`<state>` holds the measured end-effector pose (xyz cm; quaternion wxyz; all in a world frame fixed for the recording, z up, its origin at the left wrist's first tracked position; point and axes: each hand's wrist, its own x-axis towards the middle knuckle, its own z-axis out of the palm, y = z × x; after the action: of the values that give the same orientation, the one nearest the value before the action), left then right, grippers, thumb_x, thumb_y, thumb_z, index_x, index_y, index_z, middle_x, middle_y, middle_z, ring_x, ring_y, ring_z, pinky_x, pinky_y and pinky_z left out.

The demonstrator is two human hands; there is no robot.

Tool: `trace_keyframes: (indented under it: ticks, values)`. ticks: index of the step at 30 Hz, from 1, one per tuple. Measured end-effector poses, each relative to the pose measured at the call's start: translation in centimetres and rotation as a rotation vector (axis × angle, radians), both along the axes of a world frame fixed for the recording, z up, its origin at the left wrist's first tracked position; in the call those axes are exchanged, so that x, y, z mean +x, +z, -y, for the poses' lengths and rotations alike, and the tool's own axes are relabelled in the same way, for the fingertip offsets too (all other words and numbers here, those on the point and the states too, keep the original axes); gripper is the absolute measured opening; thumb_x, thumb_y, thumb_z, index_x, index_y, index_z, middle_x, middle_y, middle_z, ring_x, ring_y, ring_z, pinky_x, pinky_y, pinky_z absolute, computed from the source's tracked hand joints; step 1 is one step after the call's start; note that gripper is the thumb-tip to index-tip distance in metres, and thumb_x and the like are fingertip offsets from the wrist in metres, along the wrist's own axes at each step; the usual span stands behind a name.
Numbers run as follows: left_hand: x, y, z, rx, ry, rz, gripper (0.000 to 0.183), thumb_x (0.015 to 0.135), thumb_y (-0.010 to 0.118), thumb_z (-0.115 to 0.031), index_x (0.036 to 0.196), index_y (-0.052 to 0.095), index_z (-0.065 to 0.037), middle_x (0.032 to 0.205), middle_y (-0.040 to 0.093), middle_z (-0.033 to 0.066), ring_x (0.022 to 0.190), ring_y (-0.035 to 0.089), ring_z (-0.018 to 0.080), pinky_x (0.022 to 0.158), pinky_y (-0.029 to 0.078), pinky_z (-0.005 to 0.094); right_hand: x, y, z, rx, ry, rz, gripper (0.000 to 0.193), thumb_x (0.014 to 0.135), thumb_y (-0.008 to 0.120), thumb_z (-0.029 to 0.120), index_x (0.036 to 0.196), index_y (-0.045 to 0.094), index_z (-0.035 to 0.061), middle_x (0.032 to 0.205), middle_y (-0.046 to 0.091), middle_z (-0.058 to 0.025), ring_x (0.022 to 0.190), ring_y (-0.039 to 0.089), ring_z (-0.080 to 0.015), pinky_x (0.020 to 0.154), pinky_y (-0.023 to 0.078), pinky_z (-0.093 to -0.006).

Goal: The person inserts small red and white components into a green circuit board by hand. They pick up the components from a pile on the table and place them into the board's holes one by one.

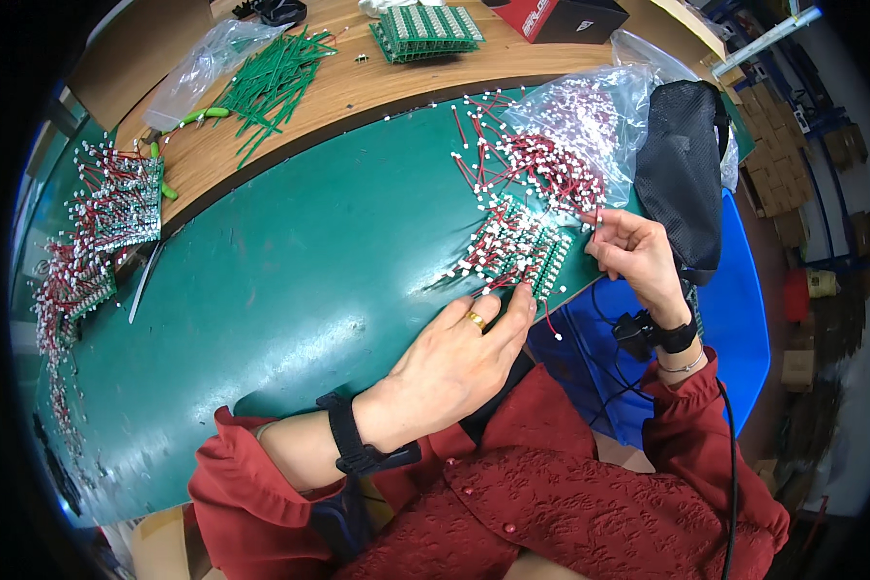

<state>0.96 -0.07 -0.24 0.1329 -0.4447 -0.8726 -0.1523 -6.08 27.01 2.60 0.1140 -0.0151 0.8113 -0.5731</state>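
Observation:
A green circuit board panel [554, 261] lies near the right end of the green work mat. It bears rows of white connectors, and many short red wires with white plugs stand up from its left part. My left hand [449, 362], with a gold ring, steadies the panel's near edge between bent fingers. To the right of the panel, my right hand [638, 259] pinches a short red wire [597, 218] with thumb and forefinger; its far end is hard to make out. Just beyond lies a heap of red wires with white plugs [551, 164], partly in a clear plastic bag [623, 106].
Wired boards [130, 208] are piled at the far left. Green strips [278, 82], a stack of green boards [425, 34] and a red-black box [556, 19] sit on the wooden table. A black mesh pouch [681, 174] and blue bin [739, 309] are at right.

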Motion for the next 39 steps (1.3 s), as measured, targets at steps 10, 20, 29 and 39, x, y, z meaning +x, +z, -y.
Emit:
trace_keyframes:
  ticks: [10,20,29,39]
  values:
    - [0.0,0.1,-0.1,-0.021,0.009,-0.01,0.051,0.08,0.056,-0.012,0.129,0.056,0.003,0.139,0.051,0.0154,0.099,0.052,0.0254,0.083,0.046,0.035,1.0,0.8,-0.5,0.002,-0.033,-0.03,0.028,0.082,0.065,-0.003,0.11,0.064,-0.0014,0.079,0.063,0.0,0.063,0.057,-0.0032,0.055,0.045,-0.0179]
    - [0.0,0.1,0.0,-0.008,0.005,-0.012,0.05,0.081,0.056,-0.012,0.129,0.056,0.002,0.139,0.05,0.0159,0.1,0.053,0.0261,0.084,0.047,0.0354,0.8,-0.3,-0.6,0.057,-0.061,0.011,0.009,0.086,0.072,0.004,0.094,0.071,-0.0003,0.079,0.069,-0.0023,0.061,0.058,-0.006,0.055,0.044,-0.0189]
    - [0.0,0.1,0.0,-0.004,0.011,-0.006,0.049,0.081,0.056,-0.012,0.129,0.057,0.002,0.138,0.05,0.0155,0.101,0.053,0.0258,0.085,0.047,0.0352,0.5,-0.7,-0.3,0.481,0.053,-0.421,0.005,0.08,0.072,0.001,0.085,0.071,-0.0004,0.08,0.067,-0.0054,0.067,0.06,-0.0085,0.06,0.047,-0.0226]
    - [-0.1,0.2,-0.1,-0.005,0.009,0.007,0.05,0.082,0.056,-0.012,0.13,0.056,0.0,0.137,0.051,0.0158,0.098,0.053,0.0245,0.083,0.047,0.0344,1.4,1.1,2.6,0.446,0.431,-0.745,0.017,0.078,0.069,-0.006,0.089,0.061,0.0029,0.094,0.062,-0.0084,0.082,0.064,-0.0189,0.067,0.052,-0.0273]
